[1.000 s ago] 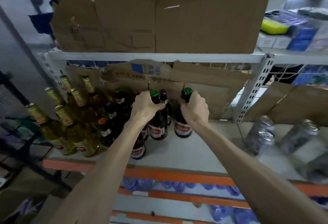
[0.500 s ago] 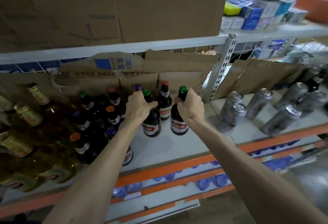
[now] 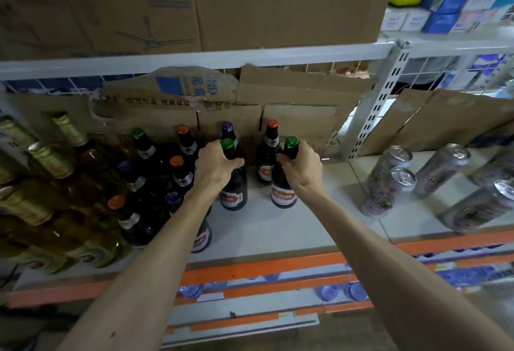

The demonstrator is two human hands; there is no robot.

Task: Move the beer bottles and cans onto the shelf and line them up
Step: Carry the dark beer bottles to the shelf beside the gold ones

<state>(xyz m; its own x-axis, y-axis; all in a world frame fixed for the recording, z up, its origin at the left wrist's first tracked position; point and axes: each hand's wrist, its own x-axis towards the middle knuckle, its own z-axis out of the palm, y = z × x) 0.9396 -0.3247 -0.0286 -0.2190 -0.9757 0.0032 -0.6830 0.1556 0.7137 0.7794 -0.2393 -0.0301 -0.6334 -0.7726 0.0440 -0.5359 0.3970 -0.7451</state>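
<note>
2x beer bottle, dark glass, green cap, red label: left bottle (image 3: pixel 234 194), right bottle (image 3: pixel 283 190). Loc: upright on pale shelf board (image 3: pixel 278 228), just fwd of back row. Left hand (image 3: pixel 215 168) and right hand (image 3: pixel 301 168) each clamped round a neck. Prob. heavy, rigid, breakable, slick; neck grip below cap suits.

Perforated white upright (image 3: pixel 374 111), cardboard boxes (image 3: pixel 278 2) above, wire-mesh back (image 3: pixel 434 69)

I'm in a shop: slotted metal shelving (image 3: pixel 381 105) with orange edge strips (image 3: pixel 264 267), beer bottles (image 3: pixel 182 175) in rows, cans (image 3: pixel 442 167) toward its right end, cardboard cartons (image 3: pixel 278 2) above.
</note>
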